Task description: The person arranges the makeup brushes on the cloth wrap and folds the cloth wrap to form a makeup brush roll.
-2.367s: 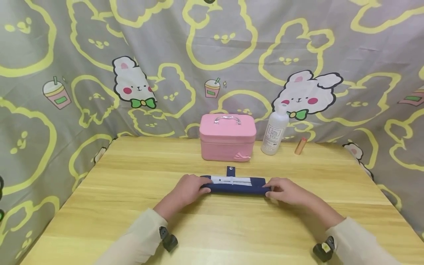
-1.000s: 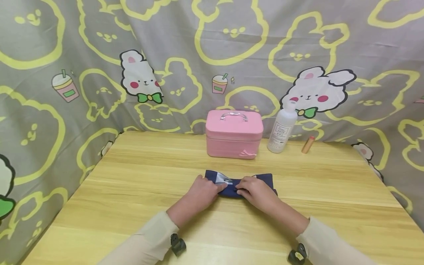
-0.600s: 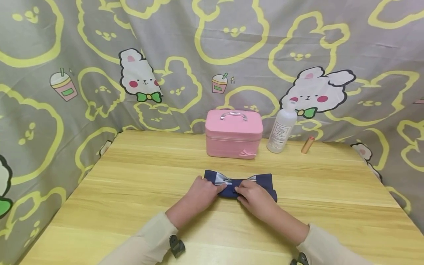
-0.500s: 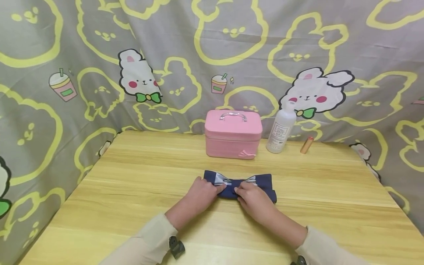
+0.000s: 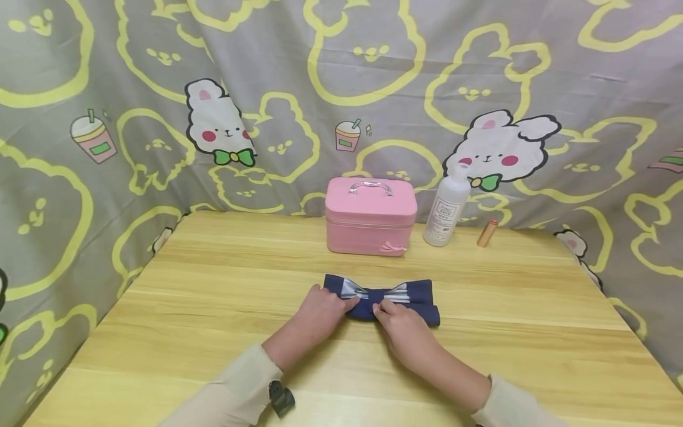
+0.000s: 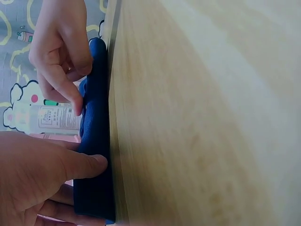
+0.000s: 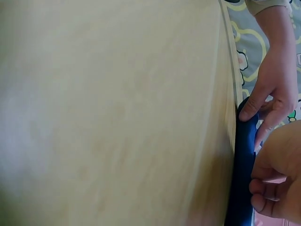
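Observation:
A navy fabric roll-up pouch [image 5: 416, 300] lies on the table in the head view. Its strap [image 5: 376, 294] is folded over the middle toward the front, drawing the pale striped panel [image 5: 396, 293] into a bow shape. My left hand [image 5: 320, 314] grips the left part, its thumb [image 6: 89, 165] along the front face and its fingers behind. My right hand [image 5: 408, 332] is at the strap's front end, pinching there with curled fingers. In the right wrist view those fingertips [image 7: 257, 193] sit against the pouch's front. The strap's tip is hidden under them.
Behind the pouch stands a pink case [image 5: 370, 219] with a metal handle. To its right are a white bottle [image 5: 447, 210] and a small orange tube [image 5: 487, 233]. A patterned curtain [image 5: 267, 59] hangs behind the wooden table [image 5: 213, 267].
The strap stuck out behind the pouch and is now folded over its front. Both hands moved inward from the ends. Lately the right hand shifted slightly forward, uncovering more of the strap.

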The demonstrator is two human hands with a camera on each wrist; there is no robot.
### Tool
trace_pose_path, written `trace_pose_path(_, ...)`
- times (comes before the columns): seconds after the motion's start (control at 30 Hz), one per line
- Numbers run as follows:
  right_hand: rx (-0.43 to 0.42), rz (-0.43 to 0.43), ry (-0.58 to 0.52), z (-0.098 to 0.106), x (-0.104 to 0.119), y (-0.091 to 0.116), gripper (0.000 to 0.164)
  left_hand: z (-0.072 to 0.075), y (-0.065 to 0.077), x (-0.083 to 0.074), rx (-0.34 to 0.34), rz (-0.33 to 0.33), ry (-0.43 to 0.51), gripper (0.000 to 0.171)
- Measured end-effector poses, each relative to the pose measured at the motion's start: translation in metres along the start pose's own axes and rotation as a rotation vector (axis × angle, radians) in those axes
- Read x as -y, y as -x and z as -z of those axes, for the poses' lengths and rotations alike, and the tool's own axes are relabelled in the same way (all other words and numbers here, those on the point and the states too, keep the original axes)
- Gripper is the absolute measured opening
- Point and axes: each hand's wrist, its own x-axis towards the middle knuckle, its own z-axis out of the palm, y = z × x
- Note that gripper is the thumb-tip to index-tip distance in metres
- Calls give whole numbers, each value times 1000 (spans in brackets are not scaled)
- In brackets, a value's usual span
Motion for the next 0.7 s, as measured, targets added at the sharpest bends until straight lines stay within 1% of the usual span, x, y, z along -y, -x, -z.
trace_pose_path(0.23,57,-48,-55,2,-1,2,32,-2,1,0,-15,-7,0,36)
trace_pose_path(0.4,76,-23,3,1,-1,2,34,-3,2,0,-21,-8,-7,37)
trace_pose_path(0.53,63,6,24,3,-3,0,35,-2,2,1,-17,2,-5,37)
trace_pose_path(0.6,61,18,2,3,-5,0,34,-2,3,2,2,12,38,35)
trace_pose_path(0.7,78,5,-93,8,-13,1,36,1,6,5,32,27,143,33)
